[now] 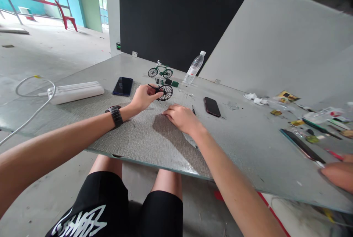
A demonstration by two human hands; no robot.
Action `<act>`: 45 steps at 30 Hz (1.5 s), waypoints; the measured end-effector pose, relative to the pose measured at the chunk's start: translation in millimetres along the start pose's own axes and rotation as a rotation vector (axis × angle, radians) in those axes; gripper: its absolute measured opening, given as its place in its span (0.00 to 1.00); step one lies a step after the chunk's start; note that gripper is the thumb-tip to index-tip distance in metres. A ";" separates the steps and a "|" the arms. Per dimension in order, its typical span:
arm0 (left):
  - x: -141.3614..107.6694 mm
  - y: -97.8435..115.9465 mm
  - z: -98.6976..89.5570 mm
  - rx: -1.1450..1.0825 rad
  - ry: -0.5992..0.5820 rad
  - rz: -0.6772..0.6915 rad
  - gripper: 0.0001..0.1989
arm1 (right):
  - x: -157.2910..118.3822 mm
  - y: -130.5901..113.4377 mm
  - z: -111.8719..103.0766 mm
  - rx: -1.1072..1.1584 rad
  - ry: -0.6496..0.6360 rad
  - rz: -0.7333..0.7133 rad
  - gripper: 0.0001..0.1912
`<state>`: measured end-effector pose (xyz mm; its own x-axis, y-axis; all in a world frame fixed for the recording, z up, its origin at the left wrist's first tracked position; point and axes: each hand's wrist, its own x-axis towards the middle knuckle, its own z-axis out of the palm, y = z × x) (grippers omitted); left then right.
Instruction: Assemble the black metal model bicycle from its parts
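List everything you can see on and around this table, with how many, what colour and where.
model bicycle: one, green with black wheels, upright at the far edge
loose wheel part: one, black, spoked, at the left hand's fingertips
water bottle: one, clear with white cap, far edge, right of the bicycle
phones: two, a dark blue one left of the wheel, a black one right of the right hand
power strip: one, white with white cable, far left
small green and black parts: a few, in front of the bicycle
mixed small parts and packets: many, right side
table: one, grey
red chair: one, background left
another person's fingers: right edge
wristwatch: one, black, left wrist
left hand: holds the wheel part
right hand: flat on the table
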<state>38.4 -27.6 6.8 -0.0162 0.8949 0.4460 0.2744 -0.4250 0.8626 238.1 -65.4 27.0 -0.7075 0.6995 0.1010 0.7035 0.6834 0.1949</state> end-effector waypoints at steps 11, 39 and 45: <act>0.2 1.8 -0.1 0.005 0.004 -0.007 0.12 | -0.7 1.4 3.6 -0.013 0.012 0.040 0.13; -0.7 2.2 -0.7 0.002 -0.008 0.021 0.12 | 0.2 -0.6 1.3 -0.052 -0.023 0.037 0.14; -1.8 3.9 -1.2 0.007 -0.012 0.028 0.11 | 0.3 -1.5 3.9 -0.088 -0.022 0.043 0.14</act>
<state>38.4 -31.0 9.7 0.0030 0.8840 0.4674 0.2812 -0.4493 0.8480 237.1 -65.4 22.9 -0.6745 0.7327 0.0899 0.7238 0.6324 0.2761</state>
